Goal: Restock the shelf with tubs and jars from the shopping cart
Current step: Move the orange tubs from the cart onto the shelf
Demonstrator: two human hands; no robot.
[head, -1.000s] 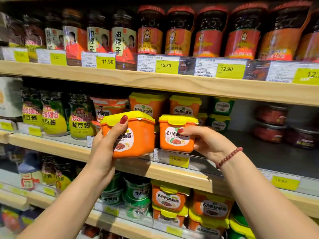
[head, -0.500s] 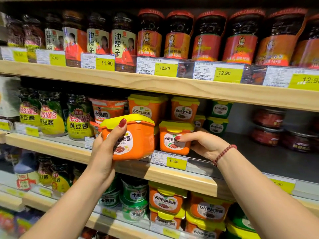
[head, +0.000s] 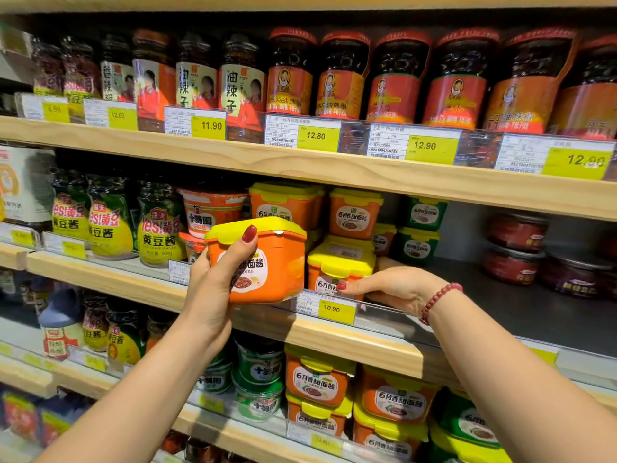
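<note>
My left hand (head: pixel 213 289) grips an orange tub with a yellow lid (head: pixel 280 262) from its left side, thumb on the lid's rim, and holds it in the air just in front of the middle shelf (head: pixel 367 342). To its right a second orange tub (head: pixel 337 265) stands on the front of that shelf behind the 10.90 price tag. My right hand (head: pixel 397 289) holds this tub low on its right side, thumb on the front label. More of the same orange tubs (head: pixel 355 213) are stacked behind.
Green tubs (head: pixel 422 228) sit at the back of the middle shelf, dark red-lidded jars (head: pixel 514 248) at its right, with bare dark shelf floor (head: pixel 484 305) between. Yellow bean-paste jars (head: pixel 160 228) stand left. Chili jars (head: pixel 397 78) fill the upper shelf; more tubs (head: pixel 317 379) sit below.
My right hand has lowered its orange tub down onto the front of the middle shelf. My left hand keeps its tub in about the same place.
</note>
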